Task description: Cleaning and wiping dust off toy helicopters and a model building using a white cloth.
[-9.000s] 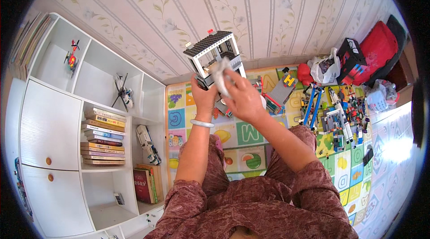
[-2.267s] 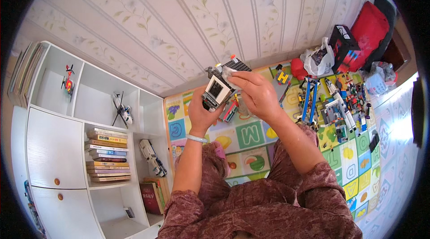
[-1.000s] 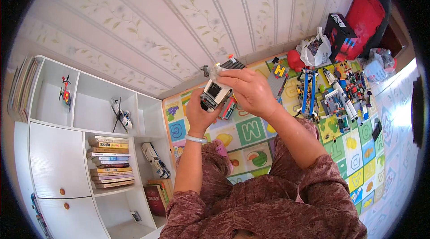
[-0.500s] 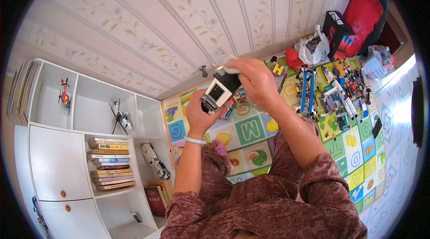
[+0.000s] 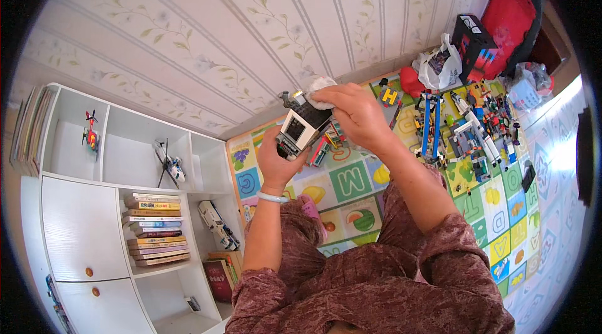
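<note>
My left hand point(image 5: 274, 161) is closed around the lower end of a black and white toy brick model point(image 5: 296, 128), holding it tilted above the mat. A window-like frame shows on its white side, and grey and yellow bits stick out at its top. In my right hand point(image 5: 356, 111) a crumpled white cloth point(image 5: 322, 91) is pinched, pressed against the model's dark upper end. Part of the model is hidden behind my fingers. Just beyond my hands, a red and green brick piece point(image 5: 321, 151) lies on the mat.
A white shelf unit point(image 5: 113, 183) with books point(image 5: 157, 229) and toy models stands at the left. Many brick builds, including a long blue one point(image 5: 431, 124), cover the patterned mat point(image 5: 351, 182) to the right. A white plastic bag point(image 5: 440, 74) and black box point(image 5: 471, 46) sit by the wall.
My right hand has shifted slightly, and more of the white cloth shows. The model has moved a little to the left in my left hand, uncovering more of its dark top.
</note>
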Tool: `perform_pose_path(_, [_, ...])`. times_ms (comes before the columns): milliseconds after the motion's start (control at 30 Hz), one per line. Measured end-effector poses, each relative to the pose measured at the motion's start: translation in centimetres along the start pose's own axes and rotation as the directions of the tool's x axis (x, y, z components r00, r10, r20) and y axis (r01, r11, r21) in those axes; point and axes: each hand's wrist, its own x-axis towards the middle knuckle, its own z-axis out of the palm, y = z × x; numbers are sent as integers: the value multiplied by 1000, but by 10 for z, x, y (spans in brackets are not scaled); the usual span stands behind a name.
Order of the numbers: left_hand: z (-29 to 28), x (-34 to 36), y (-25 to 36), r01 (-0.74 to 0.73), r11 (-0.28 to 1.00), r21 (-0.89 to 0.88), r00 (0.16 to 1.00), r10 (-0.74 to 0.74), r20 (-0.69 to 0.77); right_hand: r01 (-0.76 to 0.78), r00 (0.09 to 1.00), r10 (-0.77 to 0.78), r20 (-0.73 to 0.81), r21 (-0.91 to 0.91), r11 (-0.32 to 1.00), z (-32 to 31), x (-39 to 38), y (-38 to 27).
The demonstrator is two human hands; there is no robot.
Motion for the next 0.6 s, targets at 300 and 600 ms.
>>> perform_pose_path(300, [-3,-1,5,152,982,-109,987,-145,70,-19,998,13,56,112,993,-3,-2,6])
perform_pose_path(600, [0,-6,-9,185,959,-212,981,-168,97,-366,884,416,-212,240,899,2,-6,36])
